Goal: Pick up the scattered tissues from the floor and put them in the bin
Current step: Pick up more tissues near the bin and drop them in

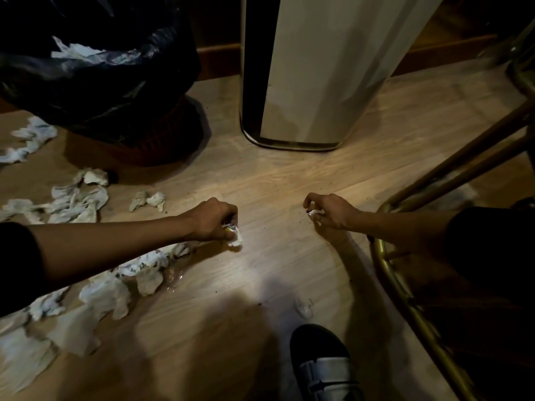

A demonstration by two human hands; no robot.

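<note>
Plainly, handling: crumpled white paper tissues (75, 201), feather-light, soft, tearable; pinch any raised fold.
Left hand (212, 219): closed around a small white wad (235, 240), low over the pale wooden floor (260, 175).
Right hand (328, 211): fingertips pinched on a tiny white scrap (316, 213).
Count: roughly a dozen tissues on the floor, left side; clumps overlap.
Bin: round basket lined with a black plastic bag (95, 82), far left, one tissue inside.

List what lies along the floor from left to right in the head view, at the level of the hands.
Scattered tissues → left hand closed on a crumpled tissue → bare floor → right hand pinching a small tissue → brass chair frame.
</note>
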